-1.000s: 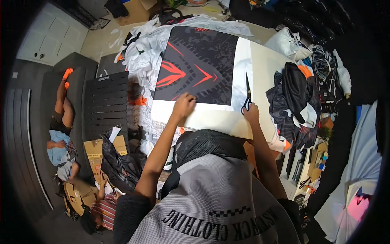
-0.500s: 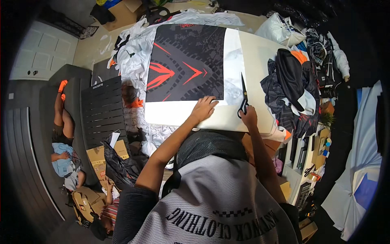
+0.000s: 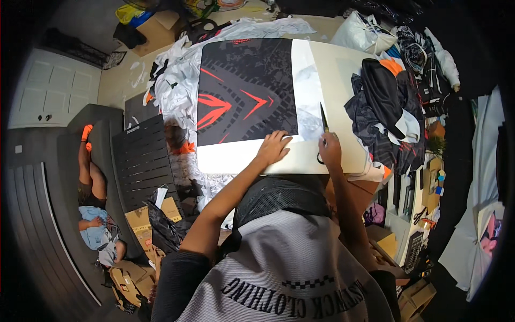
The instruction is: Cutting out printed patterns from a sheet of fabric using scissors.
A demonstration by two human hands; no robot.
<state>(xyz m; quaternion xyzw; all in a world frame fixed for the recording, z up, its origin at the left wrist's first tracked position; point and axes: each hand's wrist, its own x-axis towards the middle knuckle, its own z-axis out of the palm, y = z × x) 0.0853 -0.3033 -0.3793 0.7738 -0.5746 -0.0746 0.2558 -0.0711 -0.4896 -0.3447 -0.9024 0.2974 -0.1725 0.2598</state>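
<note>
A printed fabric panel (image 3: 252, 80), black and dark grey with red angular shapes, lies spread on the cream table, with a white strip (image 3: 308, 86) along its right side. My left hand (image 3: 275, 146) rests flat with fingers apart at the panel's near right corner. To its right, my right hand (image 3: 330, 149) is closed around a pair of black scissors. Its blades (image 3: 323, 114) point away from me beside the white strip's right edge. A handle loop shows below the fingers; the hand hides the rest. Whether the blades are apart, I cannot tell.
White fabric (image 3: 179, 91) is heaped along the table's left side. A pile of dark garments (image 3: 381, 102) covers its right end. A white sack (image 3: 365, 35) stands at the far right. At the left, a person (image 3: 96, 225) is on a dark sofa near cardboard boxes.
My right hand has shifted up along the scissors and now covers more of their handles. My left hand stays flat at the panel's corner. The whole view has tilted slightly.
</note>
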